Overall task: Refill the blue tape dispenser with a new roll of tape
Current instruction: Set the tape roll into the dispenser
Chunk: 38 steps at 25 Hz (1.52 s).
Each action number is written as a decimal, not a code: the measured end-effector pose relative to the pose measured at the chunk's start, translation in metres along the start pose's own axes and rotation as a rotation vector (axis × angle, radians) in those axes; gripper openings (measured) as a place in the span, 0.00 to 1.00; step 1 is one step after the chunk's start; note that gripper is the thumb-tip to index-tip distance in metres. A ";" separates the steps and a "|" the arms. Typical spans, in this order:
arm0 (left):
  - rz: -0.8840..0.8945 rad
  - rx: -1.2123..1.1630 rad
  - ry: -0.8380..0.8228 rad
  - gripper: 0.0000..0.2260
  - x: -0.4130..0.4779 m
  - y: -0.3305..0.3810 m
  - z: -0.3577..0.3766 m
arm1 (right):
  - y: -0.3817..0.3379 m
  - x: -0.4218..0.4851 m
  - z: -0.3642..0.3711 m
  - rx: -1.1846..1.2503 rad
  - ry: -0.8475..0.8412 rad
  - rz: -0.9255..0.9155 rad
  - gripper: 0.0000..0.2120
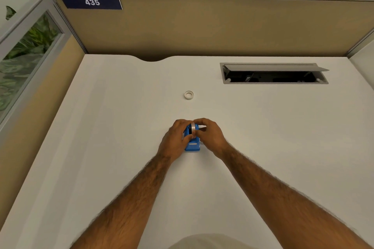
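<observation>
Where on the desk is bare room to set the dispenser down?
Bare desk runs left of the left hand, and right of the right hand below the cable hatch. Crowded only mid-desk: both hands on the blue tape dispenser, with a small white ring just beyond.

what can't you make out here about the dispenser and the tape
Head view, the only one:
- Blue tape dispenser: its far half is covered by the left hand and right hand.
- Roll at the dispenser: fingers hide whether it is seated on the hub.
- Small ring on the desk: too small to tell an empty core from a roll with tape.
</observation>
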<state>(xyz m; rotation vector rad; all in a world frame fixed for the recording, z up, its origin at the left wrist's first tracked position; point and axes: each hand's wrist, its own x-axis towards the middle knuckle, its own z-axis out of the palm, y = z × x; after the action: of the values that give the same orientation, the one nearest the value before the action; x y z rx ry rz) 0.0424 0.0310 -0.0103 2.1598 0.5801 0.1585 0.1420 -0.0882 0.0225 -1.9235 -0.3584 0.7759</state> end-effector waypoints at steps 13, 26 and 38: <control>-0.092 -0.040 -0.025 0.23 0.005 0.003 -0.002 | -0.029 0.016 0.004 -0.047 0.109 0.121 0.06; -0.089 -0.057 -0.006 0.24 0.003 0.009 -0.001 | -0.032 0.010 0.000 0.051 0.125 0.183 0.01; -0.096 -0.056 -0.031 0.21 0.008 0.007 -0.005 | -0.028 0.006 0.003 0.004 0.154 0.162 0.05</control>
<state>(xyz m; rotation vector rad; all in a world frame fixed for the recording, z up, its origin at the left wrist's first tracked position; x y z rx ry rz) 0.0505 0.0346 -0.0022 2.0724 0.6532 0.0880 0.1465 -0.0701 0.0441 -2.0122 -0.1081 0.7257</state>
